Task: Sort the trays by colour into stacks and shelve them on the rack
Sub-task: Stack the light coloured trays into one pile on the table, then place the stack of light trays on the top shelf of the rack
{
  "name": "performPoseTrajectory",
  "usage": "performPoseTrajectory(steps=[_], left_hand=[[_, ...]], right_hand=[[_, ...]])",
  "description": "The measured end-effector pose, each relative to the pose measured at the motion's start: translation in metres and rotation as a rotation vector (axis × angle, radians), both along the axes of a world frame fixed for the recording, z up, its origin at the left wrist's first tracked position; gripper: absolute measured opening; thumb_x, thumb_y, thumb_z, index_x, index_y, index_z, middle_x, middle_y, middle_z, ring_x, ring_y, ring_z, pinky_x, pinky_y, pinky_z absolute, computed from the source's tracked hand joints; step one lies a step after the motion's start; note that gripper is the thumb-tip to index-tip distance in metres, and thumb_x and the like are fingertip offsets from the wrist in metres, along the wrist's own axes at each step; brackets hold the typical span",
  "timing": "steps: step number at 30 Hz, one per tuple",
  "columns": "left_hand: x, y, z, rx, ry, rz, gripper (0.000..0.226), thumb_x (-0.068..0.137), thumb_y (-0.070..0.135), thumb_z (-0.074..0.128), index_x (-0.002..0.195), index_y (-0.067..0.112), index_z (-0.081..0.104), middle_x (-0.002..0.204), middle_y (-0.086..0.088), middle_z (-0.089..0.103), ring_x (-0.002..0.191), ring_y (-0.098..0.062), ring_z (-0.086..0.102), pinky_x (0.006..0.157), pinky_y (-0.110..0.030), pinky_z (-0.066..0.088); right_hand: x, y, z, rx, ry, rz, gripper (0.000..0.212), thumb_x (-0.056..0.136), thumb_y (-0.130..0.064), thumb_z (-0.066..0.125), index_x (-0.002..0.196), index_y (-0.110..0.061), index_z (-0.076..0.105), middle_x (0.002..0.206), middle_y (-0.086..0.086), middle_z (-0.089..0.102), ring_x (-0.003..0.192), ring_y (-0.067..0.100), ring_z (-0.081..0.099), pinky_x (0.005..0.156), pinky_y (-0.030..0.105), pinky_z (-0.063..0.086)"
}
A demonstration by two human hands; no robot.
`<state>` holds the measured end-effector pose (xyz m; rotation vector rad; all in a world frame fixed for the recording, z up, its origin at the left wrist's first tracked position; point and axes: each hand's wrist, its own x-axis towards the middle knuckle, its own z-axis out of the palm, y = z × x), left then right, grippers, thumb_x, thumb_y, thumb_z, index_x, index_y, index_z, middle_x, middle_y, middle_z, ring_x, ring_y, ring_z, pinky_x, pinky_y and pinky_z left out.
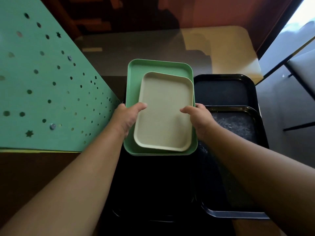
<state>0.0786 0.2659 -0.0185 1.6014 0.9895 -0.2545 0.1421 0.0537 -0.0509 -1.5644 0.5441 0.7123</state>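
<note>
A green tray (pixel 134 82) is held level in the middle of the view, with a smaller beige tray (pixel 163 113) lying inside it. My left hand (pixel 126 118) grips the green tray's left rim, thumb resting on the beige tray. On the right rim my right hand (pixel 199 121) grips the same way, its thumb also on the beige tray. Black trays lie below and to the right: one large black tray (pixel 225 89) at the back right, another black tray (pixel 238 123) overlapping it in front.
A mint-green perforated panel (pixel 42 86) with round and star holes slopes along the left. A glossy brown table (pixel 153 46) stretches behind the trays. Grey surfaces with dark frames (pixel 289 103) stand at the right. More dark trays (pixel 153 193) sit beneath my forearms.
</note>
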Motion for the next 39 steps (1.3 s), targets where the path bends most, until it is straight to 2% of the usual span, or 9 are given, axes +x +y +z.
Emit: performPoseTrajectory(steps=[4, 10, 15, 20, 25, 27, 29, 33, 39], left_hand=[[-0.006, -0.005, 0.015, 0.000, -0.021, -0.012, 0.119, 0.065, 0.056, 0.080, 0.159, 0.012, 0.023, 0.160, -0.016, 0.041, 0.141, -0.038, 0.044, 0.114, -0.062, 0.037], [-0.028, -0.025, 0.026, -0.042, -0.125, 0.044, 0.114, 0.074, 0.034, 0.086, 0.159, 0.022, 0.010, 0.157, -0.021, 0.038, 0.139, -0.039, 0.042, 0.115, -0.056, 0.034], [-0.044, -0.068, 0.038, -0.230, -0.219, 0.055, 0.064, 0.065, 0.019, 0.090, 0.123, 0.006, 0.065, 0.114, -0.016, 0.076, 0.105, -0.037, 0.074, 0.090, -0.057, 0.059], [-0.040, -0.117, 0.038, -0.208, -0.383, -0.129, 0.067, 0.067, 0.011, 0.093, 0.128, 0.013, 0.064, 0.117, -0.010, 0.077, 0.106, -0.029, 0.075, 0.084, -0.050, 0.063], [-0.031, -0.158, 0.031, 0.064, -0.527, -0.322, 0.059, 0.068, 0.007, 0.082, 0.122, 0.023, 0.066, 0.119, -0.009, 0.072, 0.110, -0.030, 0.071, 0.082, -0.052, 0.062], [-0.031, -0.171, 0.024, 0.103, -0.548, -0.302, 0.068, 0.064, 0.008, 0.078, 0.129, 0.020, 0.061, 0.119, -0.003, 0.072, 0.110, -0.023, 0.069, 0.082, -0.041, 0.061], [-0.032, -0.182, 0.021, 0.103, -0.514, -0.278, 0.072, 0.062, 0.010, 0.076, 0.131, 0.021, 0.057, 0.114, 0.004, 0.072, 0.104, -0.016, 0.069, 0.076, -0.029, 0.057], [-0.033, -0.191, 0.013, 0.074, -0.454, -0.297, 0.069, 0.058, 0.007, 0.076, 0.124, 0.021, 0.062, 0.109, -0.001, 0.075, 0.101, -0.028, 0.072, 0.073, -0.042, 0.062], [-0.043, -0.200, 0.017, 0.076, -0.453, -0.384, 0.067, 0.072, -0.013, 0.077, 0.120, 0.029, 0.056, 0.101, 0.016, 0.065, 0.082, 0.017, 0.065, 0.066, -0.008, 0.051]], right_hand=[[-0.007, -0.003, 0.010, 0.082, 0.004, -0.042, 0.062, 0.070, -0.021, 0.078, 0.128, -0.007, 0.060, 0.116, 0.019, 0.074, 0.096, 0.038, 0.076, 0.089, 0.059, 0.060], [-0.017, -0.036, 0.039, 0.176, -0.119, -0.022, 0.031, 0.088, -0.007, 0.070, 0.118, -0.001, 0.068, 0.101, 0.017, 0.076, 0.084, 0.033, 0.074, 0.075, 0.047, 0.064], [-0.026, -0.092, 0.067, 0.192, -0.257, -0.005, 0.058, 0.078, -0.018, 0.076, 0.131, 0.001, 0.062, 0.113, 0.018, 0.075, 0.094, 0.033, 0.074, 0.089, 0.055, 0.062], [-0.029, -0.157, 0.089, 0.173, -0.348, 0.052, 0.059, 0.078, -0.028, 0.082, 0.132, -0.015, 0.062, 0.119, 0.014, 0.076, 0.105, 0.033, 0.076, 0.088, 0.052, 0.062], [-0.048, -0.209, 0.089, 0.016, -0.553, 0.047, 0.052, 0.079, -0.030, 0.085, 0.121, -0.036, 0.055, 0.115, -0.002, 0.071, 0.101, 0.009, 0.071, 0.075, 0.023, 0.060], [-0.056, -0.223, 0.078, -0.035, -0.648, 0.044, 0.057, 0.084, -0.013, 0.084, 0.133, -0.021, 0.056, 0.115, 0.002, 0.069, 0.095, 0.000, 0.069, 0.072, 0.016, 0.057], [-0.060, -0.233, 0.068, -0.059, -0.730, 0.012, 0.064, 0.080, -0.014, 0.087, 0.136, -0.005, 0.056, 0.118, 0.012, 0.069, 0.099, 0.006, 0.071, 0.075, 0.018, 0.057], [-0.071, -0.247, 0.053, -0.092, -0.778, -0.024, 0.072, 0.071, -0.040, 0.090, 0.132, -0.016, 0.059, 0.120, 0.012, 0.070, 0.110, 0.027, 0.069, 0.088, 0.042, 0.060], [-0.085, -0.263, 0.036, -0.135, -0.779, 0.002, 0.069, 0.072, -0.019, 0.094, 0.131, -0.008, 0.059, 0.117, 0.009, 0.073, 0.109, 0.019, 0.071, 0.086, 0.030, 0.060]])
